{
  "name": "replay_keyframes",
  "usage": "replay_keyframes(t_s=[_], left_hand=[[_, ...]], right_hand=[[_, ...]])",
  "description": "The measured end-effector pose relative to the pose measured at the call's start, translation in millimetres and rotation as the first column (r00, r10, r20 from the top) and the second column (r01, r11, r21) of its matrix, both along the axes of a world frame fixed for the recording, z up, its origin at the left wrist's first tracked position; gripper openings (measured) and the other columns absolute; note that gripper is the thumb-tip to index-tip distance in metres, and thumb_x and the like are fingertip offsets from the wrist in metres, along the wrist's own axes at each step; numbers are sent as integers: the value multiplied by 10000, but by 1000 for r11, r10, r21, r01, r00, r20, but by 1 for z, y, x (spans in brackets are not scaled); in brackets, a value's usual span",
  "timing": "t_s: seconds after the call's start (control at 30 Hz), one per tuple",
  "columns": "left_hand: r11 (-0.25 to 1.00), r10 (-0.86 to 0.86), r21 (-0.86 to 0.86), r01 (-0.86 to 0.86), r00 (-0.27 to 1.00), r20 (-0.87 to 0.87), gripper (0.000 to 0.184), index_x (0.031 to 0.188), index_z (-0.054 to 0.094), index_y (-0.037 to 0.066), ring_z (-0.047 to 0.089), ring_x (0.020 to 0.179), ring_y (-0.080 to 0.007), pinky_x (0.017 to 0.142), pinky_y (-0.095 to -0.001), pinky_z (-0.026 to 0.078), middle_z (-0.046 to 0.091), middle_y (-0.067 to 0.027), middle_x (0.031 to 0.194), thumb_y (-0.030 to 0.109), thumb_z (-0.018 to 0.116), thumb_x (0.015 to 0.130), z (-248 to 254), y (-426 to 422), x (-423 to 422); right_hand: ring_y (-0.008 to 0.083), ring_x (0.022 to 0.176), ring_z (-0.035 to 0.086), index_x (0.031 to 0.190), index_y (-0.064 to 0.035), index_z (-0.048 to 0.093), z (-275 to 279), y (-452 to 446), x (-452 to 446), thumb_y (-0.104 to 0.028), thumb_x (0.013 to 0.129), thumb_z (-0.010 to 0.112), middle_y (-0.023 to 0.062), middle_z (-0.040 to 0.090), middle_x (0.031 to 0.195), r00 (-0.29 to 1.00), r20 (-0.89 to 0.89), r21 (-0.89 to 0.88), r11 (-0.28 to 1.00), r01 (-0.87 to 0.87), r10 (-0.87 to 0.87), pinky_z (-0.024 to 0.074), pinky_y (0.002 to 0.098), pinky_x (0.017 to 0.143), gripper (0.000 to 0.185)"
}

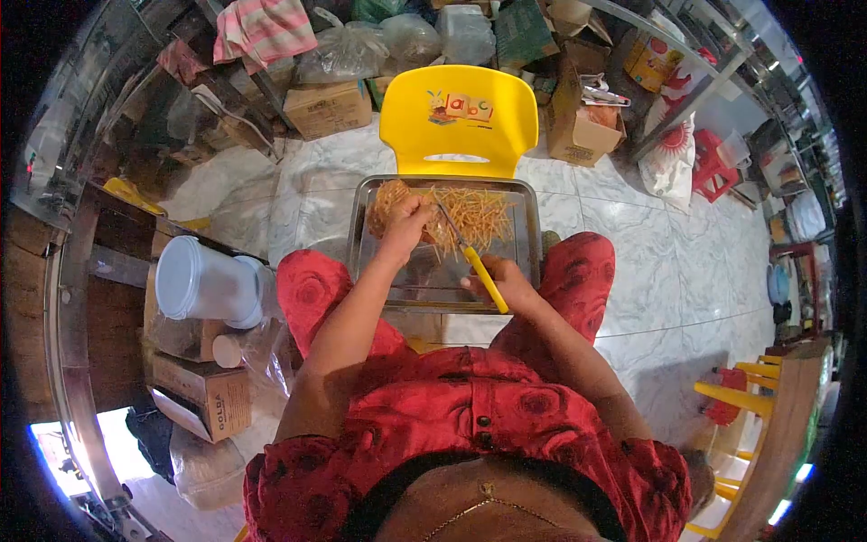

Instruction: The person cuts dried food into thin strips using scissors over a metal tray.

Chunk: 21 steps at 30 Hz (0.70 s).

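A metal tray (526, 271) rests on the seat side of a yellow chair (459, 135), between the knees. Thin tan strips (479, 215) lie heaped in its right half, and a brownish bunch of dried food (384, 203) is at its left; its exact kind is unclear. My left hand (408, 224) is closed on this bunch, fingers bent over it. In my right hand (508, 287) are scissors (483, 271) with yellow handles, their blades pointing up and left beside the bunch. Whether the blades touch the bunch cannot be made out.
White buckets (194, 278) and a cardboard box (208, 393) stand close on the left. Cartons (330, 108) and plastic bags (343, 50) line the back. At the right back are a white sack (670, 163) and a red stool (716, 165). The floor is marbled tile.
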<state>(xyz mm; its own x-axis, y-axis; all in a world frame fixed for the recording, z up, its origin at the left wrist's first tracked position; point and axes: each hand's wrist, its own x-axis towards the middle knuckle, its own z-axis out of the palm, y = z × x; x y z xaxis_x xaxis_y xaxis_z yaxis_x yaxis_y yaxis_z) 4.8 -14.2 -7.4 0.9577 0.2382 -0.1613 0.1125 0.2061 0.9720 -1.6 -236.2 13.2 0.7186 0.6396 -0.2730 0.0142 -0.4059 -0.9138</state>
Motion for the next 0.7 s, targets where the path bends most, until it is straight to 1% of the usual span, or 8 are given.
replay_keyframes(t_s=[0.1, 0.17, 0.23, 0.4, 0.47, 0.57, 0.63, 0.7], left_hand=[[994, -41, 96, 42, 999, -20, 124, 767, 511, 82, 506, 493, -63, 358, -203, 406, 511, 17, 655, 169, 552, 844, 9, 7, -1], [988, -73, 135, 81, 995, -62, 140, 754, 506, 87, 490, 451, -59, 340, -191, 372, 508, 22, 620, 181, 562, 842, 24, 12, -2], [985, -126, 112, 135, 989, -80, 171, 731, 498, 97, 456, 392, -51, 325, -180, 320, 494, 33, 569, 205, 577, 837, 37, 16, -4], [959, -242, 129, 252, 966, -92, 159, 752, 515, 92, 470, 404, -44, 326, -173, 311, 502, 31, 571, 212, 589, 826, 51, 28, -8], [950, -256, 152, 272, 960, -114, 153, 761, 519, 89, 472, 404, -45, 327, -173, 320, 501, 29, 567, 209, 587, 826, 52, 32, -10], [942, -160, 277, 190, 979, -128, 132, 791, 528, 88, 479, 405, -54, 332, -176, 343, 515, 20, 575, 204, 578, 830, 47, 37, -8], [998, 45, 54, -39, 992, -121, 108, 835, 538, 83, 496, 414, -74, 336, -192, 375, 540, -3, 596, 189, 559, 842, 41, 36, -7], [996, 77, -27, -80, 993, -86, 110, 861, 543, 79, 506, 420, -86, 339, -201, 387, 554, -15, 617, 188, 552, 848, 40, 32, -6]], right_hand=[[134, 637, 523, 935, 22, 568, -1, -1, 1, -352, 758, 673, 80, 584, 705, 996, -85, 120, 993, -22, 33, 437, 292, 579, 427], [97, 557, 489, 933, 5, 562, -8, -3, 3, -369, 797, 628, 36, 548, 649, 938, -342, 306, 951, 55, 56, 401, 255, 493, 403], [88, 523, 476, 928, -7, 559, -8, -7, 5, -413, 804, 601, 24, 530, 625, 935, -346, 307, 951, 30, 82, 381, 243, 458, 427], [91, 465, 468, 913, -25, 549, 2, -9, 4, -550, 794, 531, 10, 497, 581, 920, -364, 345, 938, -15, 148, 361, 236, 398, 538], [99, 456, 476, 917, -32, 549, 2, -11, 6, -609, 772, 503, 11, 496, 580, 873, -417, 424, 904, -59, 252, 369, 243, 390, 596], [91, 442, 459, 918, -37, 549, 0, -8, 2, -544, 808, 508, 7, 489, 582, 888, -413, 384, 923, -32, 203, 362, 239, 394, 521], [85, 453, 452, 927, -35, 545, -2, -7, 1, -502, 825, 513, 3, 485, 587, 919, -356, 346, 937, -36, 167, 360, 238, 406, 479], [80, 465, 445, 937, -33, 541, -4, -5, 0, -460, 842, 518, -1, 482, 591, 946, -296, 311, 950, -37, 133, 358, 237, 418, 438]])
